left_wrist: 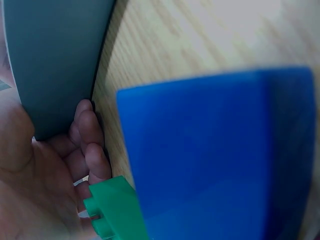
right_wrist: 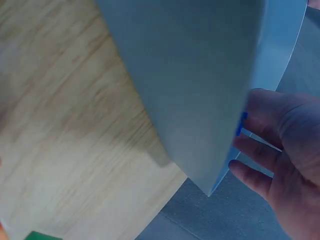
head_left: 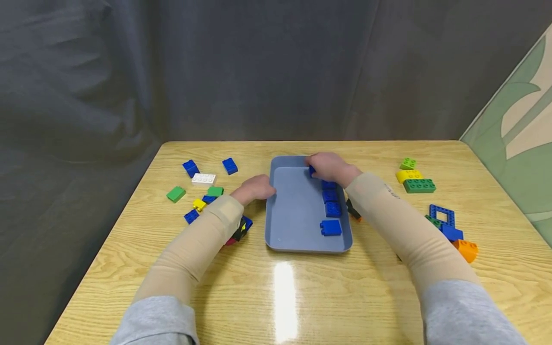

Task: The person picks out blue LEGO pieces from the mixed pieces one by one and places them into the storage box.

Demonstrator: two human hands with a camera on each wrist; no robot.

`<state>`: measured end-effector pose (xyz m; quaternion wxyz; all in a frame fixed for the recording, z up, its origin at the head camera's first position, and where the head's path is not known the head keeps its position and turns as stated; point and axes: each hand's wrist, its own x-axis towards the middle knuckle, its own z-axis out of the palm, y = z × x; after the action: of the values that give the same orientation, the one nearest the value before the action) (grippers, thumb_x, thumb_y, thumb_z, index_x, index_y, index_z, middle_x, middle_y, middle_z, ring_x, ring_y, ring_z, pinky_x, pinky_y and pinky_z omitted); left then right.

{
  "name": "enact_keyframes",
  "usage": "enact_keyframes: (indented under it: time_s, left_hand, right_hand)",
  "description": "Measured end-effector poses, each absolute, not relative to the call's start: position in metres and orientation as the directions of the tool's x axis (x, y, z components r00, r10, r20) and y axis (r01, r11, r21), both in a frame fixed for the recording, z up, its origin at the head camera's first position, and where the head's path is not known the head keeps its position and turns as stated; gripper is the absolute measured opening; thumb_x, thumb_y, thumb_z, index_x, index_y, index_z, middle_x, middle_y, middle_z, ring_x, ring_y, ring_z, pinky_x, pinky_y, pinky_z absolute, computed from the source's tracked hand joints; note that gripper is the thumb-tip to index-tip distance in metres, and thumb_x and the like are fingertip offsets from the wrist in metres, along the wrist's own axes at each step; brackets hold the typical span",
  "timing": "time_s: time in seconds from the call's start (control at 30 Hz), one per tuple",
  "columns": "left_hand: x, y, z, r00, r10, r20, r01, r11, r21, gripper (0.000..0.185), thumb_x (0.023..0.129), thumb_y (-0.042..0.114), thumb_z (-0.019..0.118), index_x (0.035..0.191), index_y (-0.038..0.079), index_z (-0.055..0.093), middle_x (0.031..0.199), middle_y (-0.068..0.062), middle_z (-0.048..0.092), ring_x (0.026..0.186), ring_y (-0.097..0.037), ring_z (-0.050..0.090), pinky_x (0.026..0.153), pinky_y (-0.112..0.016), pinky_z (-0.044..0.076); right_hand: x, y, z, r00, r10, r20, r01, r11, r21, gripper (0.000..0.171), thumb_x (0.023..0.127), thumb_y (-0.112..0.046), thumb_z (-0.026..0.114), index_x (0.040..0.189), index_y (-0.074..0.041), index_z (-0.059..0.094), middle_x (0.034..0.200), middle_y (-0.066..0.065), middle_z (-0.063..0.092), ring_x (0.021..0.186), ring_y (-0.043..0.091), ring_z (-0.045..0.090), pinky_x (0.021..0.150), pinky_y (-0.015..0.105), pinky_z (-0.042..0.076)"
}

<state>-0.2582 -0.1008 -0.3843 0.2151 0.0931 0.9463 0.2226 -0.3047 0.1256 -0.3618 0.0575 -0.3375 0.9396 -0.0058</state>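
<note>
A grey-blue tray (head_left: 297,201) lies mid-table. My left hand (head_left: 257,187) grips its left wall, thumb at the rim and fingers (left_wrist: 90,127) curled against the outside in the left wrist view. At the far right corner, my right hand (head_left: 329,167) pinches a blue toy brick (head_left: 312,171), mostly hidden by the hand; only a sliver of blue shows in the right wrist view. Several blue bricks (head_left: 333,209) run along the tray's right side, with one blue brick (head_left: 330,227) turned sideways at the near end.
Left of the tray are loose bricks: blue (head_left: 230,166), white (head_left: 204,179), green (head_left: 176,193) and yellow (head_left: 199,204), some partly behind the left forearm. To the right lie a green brick (head_left: 419,186), a blue frame (head_left: 450,214) and an orange piece (head_left: 466,250).
</note>
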Motion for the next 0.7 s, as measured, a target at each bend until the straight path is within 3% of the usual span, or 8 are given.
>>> enact_keyframes:
  time_s: [0.37,0.5,0.7]
  left_hand:
    - [-0.2588,-0.0991,-0.3826,-0.892,0.266,-0.366,0.074,0.884,0.462,0.024,0.092,0.018,0.051,0.069,0.012,0.045,0.066,-0.002,0.044,0.06,-0.017,0.043,0.057,-0.029,0.034]
    - [-0.2599,-0.0992,-0.3836,-0.89,0.263,-0.373,0.07,0.886,0.458,0.025,0.093,0.018,0.05,0.069,0.012,0.045,0.065,-0.002,0.044,0.059,-0.017,0.043,0.057,-0.029,0.034]
    - [-0.2614,-0.1006,-0.3845,-0.895,0.264,-0.36,0.075,0.884,0.462,0.023,0.092,0.017,0.05,0.069,0.012,0.046,0.066,-0.002,0.046,0.06,-0.017,0.044,0.058,-0.029,0.036]
  right_hand:
    - [-0.3055,0.1287,-0.3653,-0.763,-0.644,-0.057,-0.64,0.765,-0.069,0.018,0.086,-0.007,0.072,0.1,-0.002,0.062,0.092,0.011,0.065,0.084,0.027,0.061,0.08,0.044,0.049]
    - [-0.305,0.1296,-0.3644,-0.774,-0.628,-0.081,-0.623,0.778,-0.08,0.027,0.088,-0.009,0.071,0.112,0.0,0.061,0.103,0.015,0.065,0.094,0.03,0.062,0.085,0.046,0.048]
    - [-0.3082,0.1356,-0.3622,-0.782,-0.621,-0.055,-0.616,0.783,-0.082,0.032,0.087,-0.008,0.071,0.116,0.002,0.062,0.111,0.018,0.064,0.102,0.034,0.061,0.091,0.047,0.046]
